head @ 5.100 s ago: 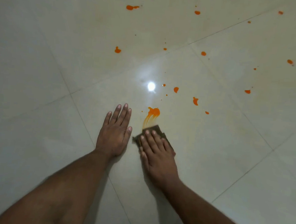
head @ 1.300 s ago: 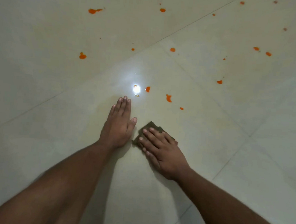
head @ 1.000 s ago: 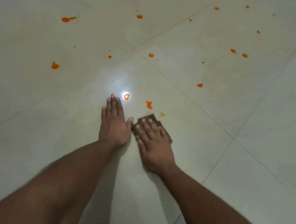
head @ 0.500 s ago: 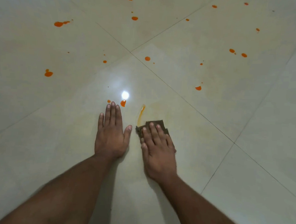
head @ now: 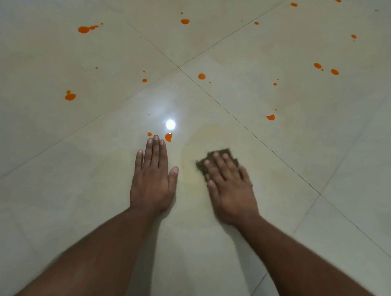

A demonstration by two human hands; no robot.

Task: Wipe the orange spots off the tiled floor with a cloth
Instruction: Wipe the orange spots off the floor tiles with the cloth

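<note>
here the right hand [head: 230, 186], slightly blurred, seemingly presses flat-fingered on the cloth [head: 221, 157]; left hand [head: 152, 179] splayed flat.

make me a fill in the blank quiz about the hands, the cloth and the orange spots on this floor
1. The small dark brown cloth lies under the ____ hand.
2. The left hand rests flat on the pale ____ floor.
3. The teardrop-shaped orange spot sits just beyond the ____ hand's fingertips.
4. Where four tiles meet, the joints form a ____.

Missing words: right; tiled; left; cross
</note>
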